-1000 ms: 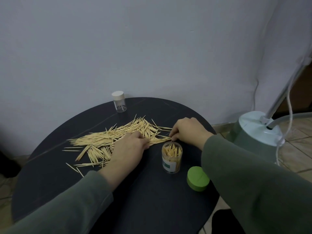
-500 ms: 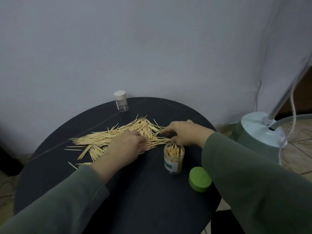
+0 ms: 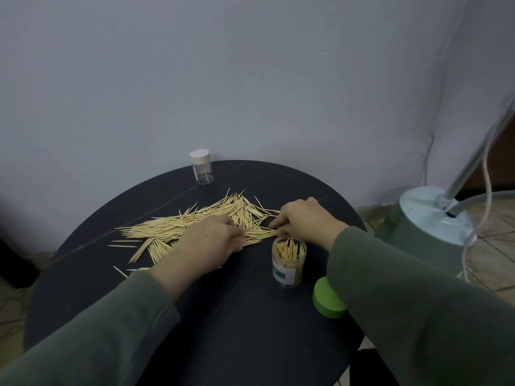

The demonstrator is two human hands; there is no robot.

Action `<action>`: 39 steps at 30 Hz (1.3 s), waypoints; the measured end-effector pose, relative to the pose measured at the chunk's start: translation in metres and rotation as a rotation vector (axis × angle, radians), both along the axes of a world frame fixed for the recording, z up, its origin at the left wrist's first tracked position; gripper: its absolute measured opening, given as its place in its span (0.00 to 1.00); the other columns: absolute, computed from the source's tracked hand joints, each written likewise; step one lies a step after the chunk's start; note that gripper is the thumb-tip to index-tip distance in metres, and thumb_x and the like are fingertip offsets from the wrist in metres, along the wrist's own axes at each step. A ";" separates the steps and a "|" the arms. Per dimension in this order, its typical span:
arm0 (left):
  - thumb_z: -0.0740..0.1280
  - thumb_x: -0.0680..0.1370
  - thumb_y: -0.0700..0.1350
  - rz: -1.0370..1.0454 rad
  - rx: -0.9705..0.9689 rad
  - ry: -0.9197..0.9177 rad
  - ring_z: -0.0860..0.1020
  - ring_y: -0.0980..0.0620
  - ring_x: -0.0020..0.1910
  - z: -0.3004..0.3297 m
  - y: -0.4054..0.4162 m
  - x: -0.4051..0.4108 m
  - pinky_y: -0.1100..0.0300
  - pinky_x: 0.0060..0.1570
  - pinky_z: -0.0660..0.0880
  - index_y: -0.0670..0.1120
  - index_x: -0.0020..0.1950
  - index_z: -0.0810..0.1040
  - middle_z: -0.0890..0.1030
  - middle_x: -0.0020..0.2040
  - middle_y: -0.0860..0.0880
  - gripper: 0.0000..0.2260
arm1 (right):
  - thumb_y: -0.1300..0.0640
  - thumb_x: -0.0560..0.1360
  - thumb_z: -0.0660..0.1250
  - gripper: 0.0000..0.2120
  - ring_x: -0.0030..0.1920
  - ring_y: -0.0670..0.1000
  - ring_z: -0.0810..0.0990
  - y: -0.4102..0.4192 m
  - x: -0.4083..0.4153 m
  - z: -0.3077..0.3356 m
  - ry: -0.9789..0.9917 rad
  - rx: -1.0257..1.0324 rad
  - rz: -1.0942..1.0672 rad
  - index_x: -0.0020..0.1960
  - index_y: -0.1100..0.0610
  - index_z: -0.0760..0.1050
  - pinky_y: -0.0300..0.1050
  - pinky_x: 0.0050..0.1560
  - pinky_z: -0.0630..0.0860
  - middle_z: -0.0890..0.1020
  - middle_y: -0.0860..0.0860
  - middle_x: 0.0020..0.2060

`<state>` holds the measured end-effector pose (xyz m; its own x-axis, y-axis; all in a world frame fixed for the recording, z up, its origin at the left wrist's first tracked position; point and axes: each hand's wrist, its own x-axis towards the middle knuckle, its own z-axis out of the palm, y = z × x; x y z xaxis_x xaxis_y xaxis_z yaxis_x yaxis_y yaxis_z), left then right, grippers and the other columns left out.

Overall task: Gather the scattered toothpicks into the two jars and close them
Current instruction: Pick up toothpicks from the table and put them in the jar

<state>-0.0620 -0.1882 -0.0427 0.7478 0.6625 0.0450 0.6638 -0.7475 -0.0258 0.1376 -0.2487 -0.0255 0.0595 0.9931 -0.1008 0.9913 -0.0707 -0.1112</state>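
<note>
Scattered toothpicks (image 3: 178, 227) lie in a wide pile on the round dark table (image 3: 237, 330). My left hand (image 3: 211, 238) lies on the pile's right part, fingers curled over a bundle with the thumb beneath. From the right, my right hand (image 3: 303, 221) meets the same bundle, its fingertips pinching the toothpick ends. An open clear jar (image 3: 289, 263) with a green-and-white label stands just below my right hand, partly filled with upright toothpicks. Its green lid (image 3: 327, 300) rests beside it near the table's right edge. At the back stands a small clear jar (image 3: 201, 168) with a white cap on.
A pale green appliance base (image 3: 429, 218) with a pole and hose stands on the tiled floor right of the table. A grey wall runs close behind the table. My right sleeve (image 3: 418, 302) partly covers the green lid.
My left hand has slid right, deeper onto the pile. My right hand has reached left from beside the open jar to the toothpick ends. The jars and the lid have not moved.
</note>
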 end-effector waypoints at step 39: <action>0.73 0.73 0.52 -0.082 0.236 -0.367 0.79 0.50 0.42 -0.013 -0.005 0.005 0.60 0.32 0.72 0.54 0.48 0.85 0.80 0.41 0.54 0.05 | 0.48 0.79 0.64 0.10 0.51 0.45 0.75 -0.011 0.001 0.005 -0.013 0.112 0.046 0.58 0.46 0.80 0.51 0.63 0.61 0.80 0.43 0.51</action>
<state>-0.0575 -0.1930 -0.0556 0.7038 0.5413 0.4601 0.5994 -0.8000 0.0242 0.1385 -0.2597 -0.0209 0.0143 0.9998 0.0116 0.9946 -0.0130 -0.1027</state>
